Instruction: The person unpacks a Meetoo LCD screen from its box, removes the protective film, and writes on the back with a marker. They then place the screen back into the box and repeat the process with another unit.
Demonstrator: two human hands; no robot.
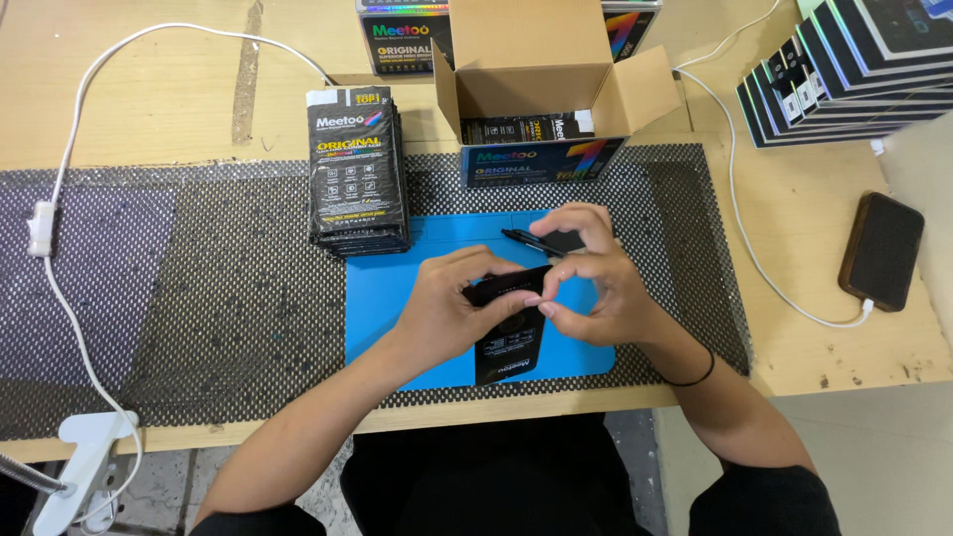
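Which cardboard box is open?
The brown cardboard box straight ahead, behind the blue mat: its flaps stand open, showing black packets inside. The dark boxes stacked at far right are all shut.

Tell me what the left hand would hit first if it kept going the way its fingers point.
The left hand points right, already against the flat black packet; just beyond, likely the right hand, though depth is unclear.

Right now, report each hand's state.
Left hand: shut on the black packet.
Right hand: pinching the same packet's top, thin black piece between fingers.
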